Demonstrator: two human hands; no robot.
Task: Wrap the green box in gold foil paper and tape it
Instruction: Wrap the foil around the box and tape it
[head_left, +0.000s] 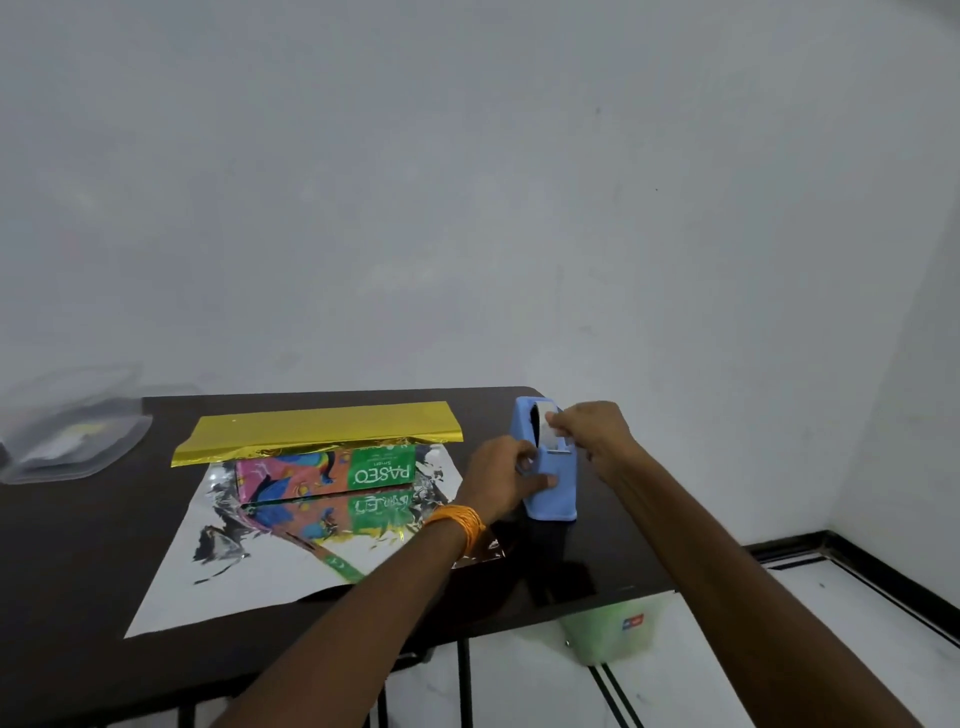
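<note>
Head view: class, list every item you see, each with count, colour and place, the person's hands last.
table: one, dark brown, lower left of view.
gold foil paper: one sheet, silver side up, gold far edge folded over the box, mid-table.
green box: one, green with multicoloured print, on the foil.
tape dispenser: one, light blue, right of the box.
tape: one strip, whitish, at the dispenser's top.
plastic container: one, clear, far left.
bin: one, pale green, floor below table's right edge.
bangles: several, orange, left wrist.
left hand: one, grips the dispenser.
right hand: one, pinches the tape.
</note>
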